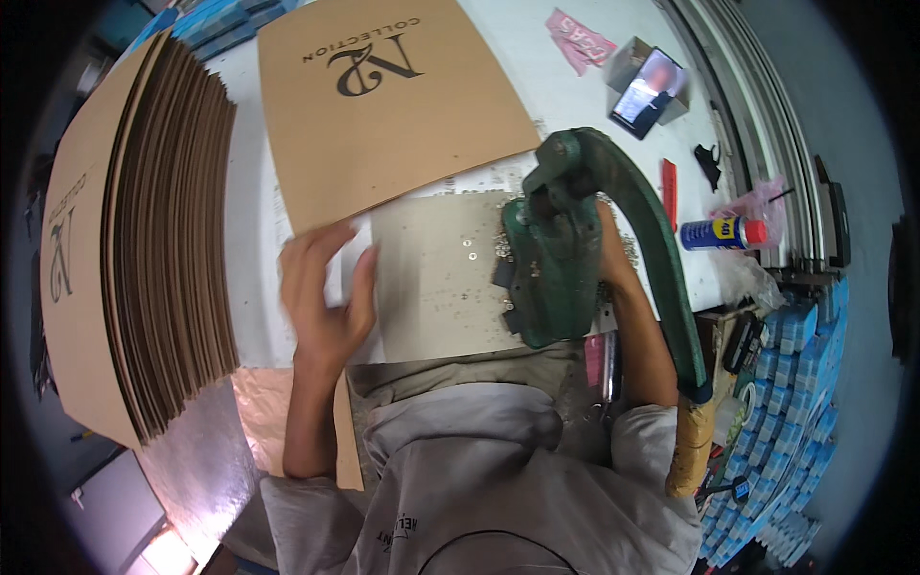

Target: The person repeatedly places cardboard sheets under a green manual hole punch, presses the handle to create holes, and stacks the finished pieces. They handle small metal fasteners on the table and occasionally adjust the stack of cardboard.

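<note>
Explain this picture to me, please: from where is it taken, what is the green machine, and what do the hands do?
A camera worn on the person's head looks down at a white worktable. The green machine is a hand-lever press with a long curved handle; small metal eyelets lie scattered by it. The left hand rests flat at the corner of a brown printed card sheet. The right hand is mostly hidden behind the press, so its grip is unclear. A thick stack of similar sheets stands to the left; a spray can lies to the right.
</note>
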{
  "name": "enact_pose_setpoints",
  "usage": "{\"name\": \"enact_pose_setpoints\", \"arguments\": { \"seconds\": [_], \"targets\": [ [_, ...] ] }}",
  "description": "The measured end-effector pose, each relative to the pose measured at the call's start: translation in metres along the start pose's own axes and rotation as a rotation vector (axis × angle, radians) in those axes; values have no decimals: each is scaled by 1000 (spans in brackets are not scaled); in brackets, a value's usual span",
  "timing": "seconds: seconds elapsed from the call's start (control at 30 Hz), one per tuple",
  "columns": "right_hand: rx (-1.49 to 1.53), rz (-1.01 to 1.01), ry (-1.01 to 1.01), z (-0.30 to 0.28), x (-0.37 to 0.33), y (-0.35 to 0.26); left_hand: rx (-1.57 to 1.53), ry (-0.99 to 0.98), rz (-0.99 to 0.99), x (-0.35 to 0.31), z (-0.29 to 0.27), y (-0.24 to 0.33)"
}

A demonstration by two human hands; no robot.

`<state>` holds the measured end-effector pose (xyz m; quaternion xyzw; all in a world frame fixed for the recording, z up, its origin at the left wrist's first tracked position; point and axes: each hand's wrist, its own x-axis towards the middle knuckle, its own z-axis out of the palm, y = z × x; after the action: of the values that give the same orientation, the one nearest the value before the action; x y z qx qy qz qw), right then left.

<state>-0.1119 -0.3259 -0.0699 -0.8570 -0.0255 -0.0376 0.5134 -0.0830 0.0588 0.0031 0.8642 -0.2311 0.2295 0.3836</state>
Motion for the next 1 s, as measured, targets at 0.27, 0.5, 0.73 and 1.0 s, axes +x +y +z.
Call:
{"name": "enact_pose_setpoints", "arguments": {
  "seconds": [0.27,0.5,0.73,1.0],
  "targets": [
    [188,239,-25,14,-3,-15,119,-462,202,84,96,-61],
    [5,137,-51,3,-1,-9,-121,-502,119,93,89,-66],
    [93,368,72,-13,-3,-24,-60,-609,46,84,94,-56],
    [764,458,69,14,31,-66,14,-313,382,69,116,-33]
  ]
}}
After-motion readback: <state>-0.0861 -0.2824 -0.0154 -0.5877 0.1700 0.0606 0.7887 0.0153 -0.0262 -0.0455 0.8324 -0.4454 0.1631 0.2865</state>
